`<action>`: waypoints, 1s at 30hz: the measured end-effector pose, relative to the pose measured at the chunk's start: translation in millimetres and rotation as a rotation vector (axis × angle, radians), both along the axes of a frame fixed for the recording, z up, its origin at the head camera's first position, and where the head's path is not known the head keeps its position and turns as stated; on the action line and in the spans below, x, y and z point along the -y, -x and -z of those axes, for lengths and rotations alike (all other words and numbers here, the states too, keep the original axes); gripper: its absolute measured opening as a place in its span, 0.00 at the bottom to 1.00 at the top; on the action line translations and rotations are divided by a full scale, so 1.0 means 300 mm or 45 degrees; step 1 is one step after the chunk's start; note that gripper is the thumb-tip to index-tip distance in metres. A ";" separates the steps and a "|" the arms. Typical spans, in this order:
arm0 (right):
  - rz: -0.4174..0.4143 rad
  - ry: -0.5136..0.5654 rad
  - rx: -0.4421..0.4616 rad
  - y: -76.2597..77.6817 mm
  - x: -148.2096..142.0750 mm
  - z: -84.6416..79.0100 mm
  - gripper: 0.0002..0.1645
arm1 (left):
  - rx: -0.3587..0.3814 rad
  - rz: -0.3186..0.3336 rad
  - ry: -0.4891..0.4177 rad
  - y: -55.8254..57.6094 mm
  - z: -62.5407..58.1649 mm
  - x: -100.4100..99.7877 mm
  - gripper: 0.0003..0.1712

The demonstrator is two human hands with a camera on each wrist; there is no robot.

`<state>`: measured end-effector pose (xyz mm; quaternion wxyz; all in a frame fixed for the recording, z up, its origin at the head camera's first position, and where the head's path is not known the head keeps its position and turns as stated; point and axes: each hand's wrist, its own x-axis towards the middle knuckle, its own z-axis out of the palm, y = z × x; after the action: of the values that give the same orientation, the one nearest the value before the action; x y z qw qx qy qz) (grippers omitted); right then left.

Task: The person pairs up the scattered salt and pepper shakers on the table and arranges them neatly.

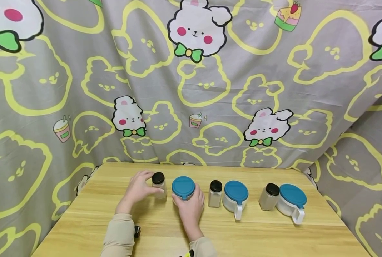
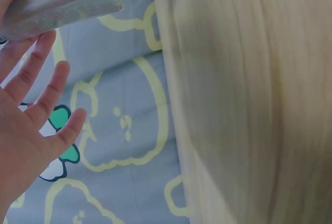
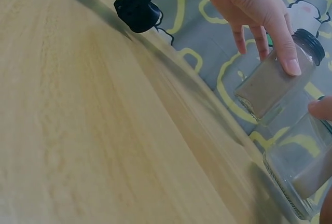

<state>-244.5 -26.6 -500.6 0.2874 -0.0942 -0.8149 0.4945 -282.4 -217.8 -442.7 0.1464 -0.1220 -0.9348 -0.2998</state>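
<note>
My left hand (image 1: 138,189) pinches a square seasoning bottle (image 1: 159,182) with a black lid between thumb and fingers. Grey-brown powder shows through that bottle (image 3: 272,84) in the right wrist view, and its base end tops the left wrist view, above the spread lower fingers (image 2: 46,84). Just to the right, my right hand (image 1: 192,205) grips a round clear jar with a blue lid (image 1: 183,185), curled about its near side. In the right wrist view, its thumb (image 3: 321,109) lies against the clear jar (image 3: 285,162). Whether either container touches the table cannot be told.
Right of my hands stand another black-lidded bottle (image 1: 214,194) and a blue-lidded jar (image 1: 236,192) with a white handle. A similar bottle (image 1: 269,198) and jar (image 1: 292,198) stand farther right. Behind the wooden table (image 1: 258,235) hangs a patterned curtain (image 1: 165,85).
</note>
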 end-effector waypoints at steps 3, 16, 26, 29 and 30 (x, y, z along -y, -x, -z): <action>0.004 -0.007 0.005 0.004 0.000 0.002 0.57 | 0.012 0.007 0.001 0.001 -0.006 -0.006 0.47; -0.007 0.020 0.022 0.011 0.005 0.009 0.56 | 0.095 0.018 0.018 0.009 0.002 -0.014 0.50; -0.003 0.013 0.024 0.008 0.006 0.017 0.56 | 0.109 0.035 0.038 0.009 0.014 -0.025 0.47; 0.002 0.007 0.020 0.005 0.007 0.018 0.57 | 0.103 0.042 0.042 0.007 0.017 -0.031 0.47; 0.006 0.003 0.017 0.004 0.007 0.018 0.57 | 0.104 0.044 0.044 0.007 0.019 -0.032 0.47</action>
<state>-245.8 -28.7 -506.1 0.2829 -0.0999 -0.8161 0.4939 -284.5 -208.1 -448.3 0.1009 -0.1283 -0.9427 -0.2910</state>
